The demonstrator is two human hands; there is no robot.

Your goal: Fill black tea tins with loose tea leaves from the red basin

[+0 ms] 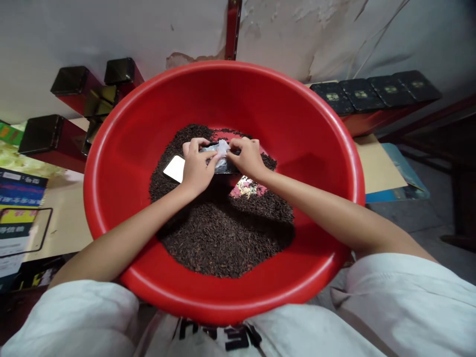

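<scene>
A large red plastic basin [316,163] holds a heap of dark loose tea leaves [230,243]. Inside it stands a tin whose open top is lined with a clear plastic bag [222,148]. My left hand [197,168] is on the near left of the tin, its thumb and fingers pinching the bag's gathered mouth. From the right, my right hand [247,157] pinches the same plastic, fingertips close to the left thumb. A pale, shiny rectangular piece [174,168] lies on the leaves beside my left hand. The tin's lower part is mostly hidden in shadow.
Several tins with black lids [360,94] stand in a row at right, by a cardboard sheet [381,163]. More dark-lidded tins [52,134] are on the left. A printed package [22,208] lies at far left. A stained wall [122,29] rises behind the basin.
</scene>
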